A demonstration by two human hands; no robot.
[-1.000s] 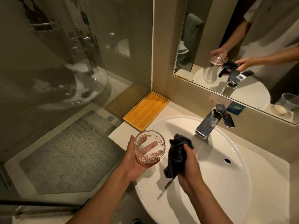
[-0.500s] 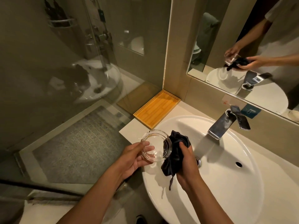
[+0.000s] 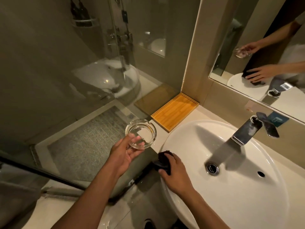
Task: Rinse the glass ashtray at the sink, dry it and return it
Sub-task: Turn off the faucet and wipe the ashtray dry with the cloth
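Our left hand (image 3: 125, 152) pinches the ashtray (image 3: 140, 133) by its near rim — fingertips only. Right hand (image 3: 173, 172) presses the cloth (image 3: 162, 160) on the sink (image 3: 231, 204) rim; wet glass could slip.

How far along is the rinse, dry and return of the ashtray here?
Rinsing looks over: no water runs from the chrome faucet. In hand: the left hand holds the round clear glass ashtray above the counter edge, while the right hand presses the dark crumpled cloth on the white basin's rim. Left: setting the ashtray down.
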